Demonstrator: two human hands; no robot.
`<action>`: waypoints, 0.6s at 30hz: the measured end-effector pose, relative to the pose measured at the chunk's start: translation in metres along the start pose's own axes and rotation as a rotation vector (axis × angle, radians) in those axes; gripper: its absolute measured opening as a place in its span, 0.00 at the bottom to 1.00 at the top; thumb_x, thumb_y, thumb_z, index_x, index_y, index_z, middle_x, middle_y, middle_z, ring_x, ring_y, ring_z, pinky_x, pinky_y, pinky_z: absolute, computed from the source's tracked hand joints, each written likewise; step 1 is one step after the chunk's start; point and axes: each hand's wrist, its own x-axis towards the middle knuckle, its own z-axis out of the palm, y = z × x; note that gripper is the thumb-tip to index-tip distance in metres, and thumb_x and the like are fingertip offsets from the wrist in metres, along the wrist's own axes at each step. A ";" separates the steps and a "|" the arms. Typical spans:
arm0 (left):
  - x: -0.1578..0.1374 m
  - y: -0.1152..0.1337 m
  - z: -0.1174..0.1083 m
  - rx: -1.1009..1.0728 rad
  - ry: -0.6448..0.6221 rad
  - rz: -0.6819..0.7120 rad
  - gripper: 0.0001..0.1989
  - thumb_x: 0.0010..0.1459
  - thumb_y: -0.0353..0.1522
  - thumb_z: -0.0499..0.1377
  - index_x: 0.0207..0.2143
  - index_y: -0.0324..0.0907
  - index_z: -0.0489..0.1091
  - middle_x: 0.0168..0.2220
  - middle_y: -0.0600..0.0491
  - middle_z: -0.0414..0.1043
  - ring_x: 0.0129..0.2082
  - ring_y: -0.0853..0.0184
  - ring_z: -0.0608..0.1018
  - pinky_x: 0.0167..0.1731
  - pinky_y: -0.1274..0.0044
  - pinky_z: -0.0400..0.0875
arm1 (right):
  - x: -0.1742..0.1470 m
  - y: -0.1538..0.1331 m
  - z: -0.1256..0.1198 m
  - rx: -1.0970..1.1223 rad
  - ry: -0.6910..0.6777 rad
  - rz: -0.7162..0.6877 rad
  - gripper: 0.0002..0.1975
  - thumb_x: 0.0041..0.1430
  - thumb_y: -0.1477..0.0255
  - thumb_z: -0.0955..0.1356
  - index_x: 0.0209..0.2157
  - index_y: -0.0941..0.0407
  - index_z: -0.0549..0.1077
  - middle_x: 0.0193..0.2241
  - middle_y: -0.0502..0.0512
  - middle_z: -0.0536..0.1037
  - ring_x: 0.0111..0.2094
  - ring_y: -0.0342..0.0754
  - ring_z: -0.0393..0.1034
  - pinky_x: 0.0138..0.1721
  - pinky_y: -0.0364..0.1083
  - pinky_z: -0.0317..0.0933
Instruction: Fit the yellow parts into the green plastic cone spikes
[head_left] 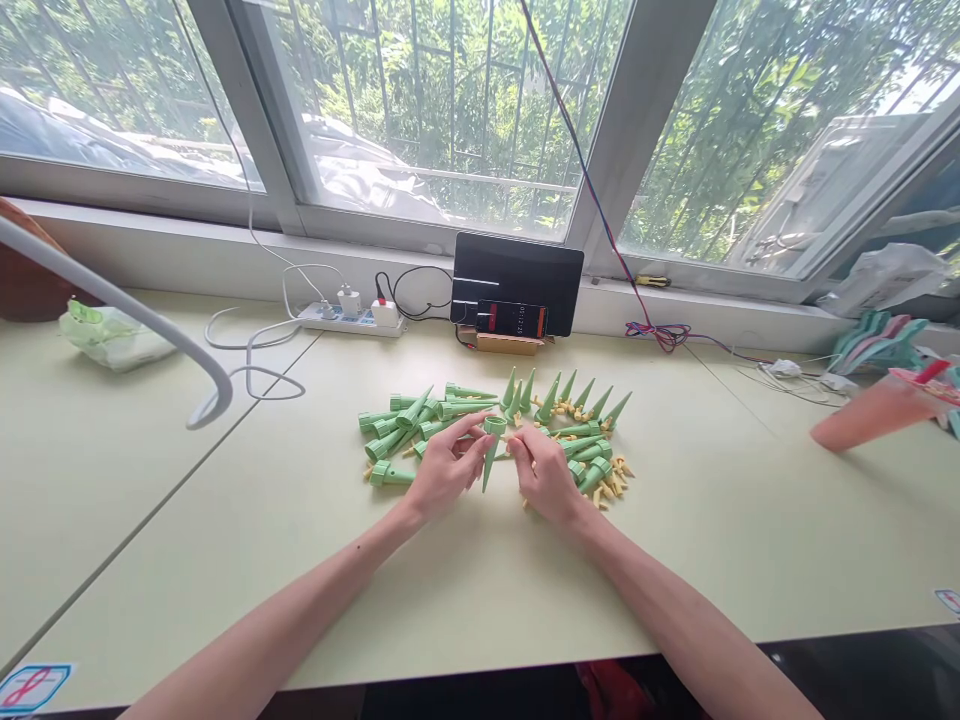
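Observation:
My left hand point(453, 465) grips a green plastic watering spike point(491, 452), its ringed mouth up and its point down. Close by its right side, my right hand point(546, 472) is closed with the fingertips pinching a small yellow plastic piece point(511, 440), partly covered by the fingers. Left of the hands lies a heap of green spikes point(405, 425) on their sides. More green spikes point(589, 450) lie beside my right hand, with loose yellow pieces point(613, 485) scattered around them. Behind the hands several spikes point(550, 400) stand points up in a curved row.
A phone point(513, 318) showing a timer leans on a dark tablet point(517, 270) at the window. A power strip point(351, 318) with cables sits left of them. A tilted pink drink cup point(877, 410) is at right, a bent white tube point(150, 300) at left, on the pale table point(480, 600).

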 end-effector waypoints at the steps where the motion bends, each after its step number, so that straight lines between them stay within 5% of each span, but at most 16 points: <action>1: 0.000 -0.001 0.000 -0.009 -0.002 0.009 0.21 0.59 0.40 0.61 0.52 0.42 0.70 0.30 0.56 0.66 0.17 0.76 0.68 0.13 0.82 0.65 | 0.000 0.000 0.000 0.010 -0.004 0.012 0.14 0.70 0.69 0.58 0.28 0.54 0.62 0.24 0.49 0.65 0.26 0.44 0.59 0.30 0.44 0.55; 9: -0.002 -0.002 0.005 -0.024 -0.008 0.106 0.22 0.58 0.37 0.62 0.55 0.43 0.69 0.37 0.52 0.71 0.27 0.70 0.76 0.23 0.73 0.81 | 0.001 0.001 -0.002 0.075 -0.008 0.090 0.17 0.71 0.66 0.57 0.26 0.54 0.60 0.21 0.48 0.64 0.23 0.43 0.57 0.27 0.44 0.53; 14: -0.002 -0.005 0.006 0.003 -0.023 0.205 0.21 0.59 0.35 0.61 0.55 0.44 0.69 0.47 0.47 0.71 0.36 0.67 0.78 0.31 0.69 0.84 | 0.001 0.001 -0.002 0.113 -0.004 0.133 0.17 0.70 0.65 0.57 0.27 0.55 0.62 0.20 0.47 0.63 0.21 0.43 0.56 0.26 0.43 0.52; 18: -0.003 -0.006 0.005 -0.038 -0.039 0.223 0.18 0.61 0.33 0.58 0.54 0.43 0.70 0.46 0.47 0.70 0.37 0.66 0.79 0.34 0.68 0.83 | 0.001 0.002 -0.002 0.120 -0.003 0.140 0.17 0.70 0.64 0.57 0.26 0.55 0.62 0.20 0.47 0.63 0.21 0.42 0.55 0.25 0.43 0.52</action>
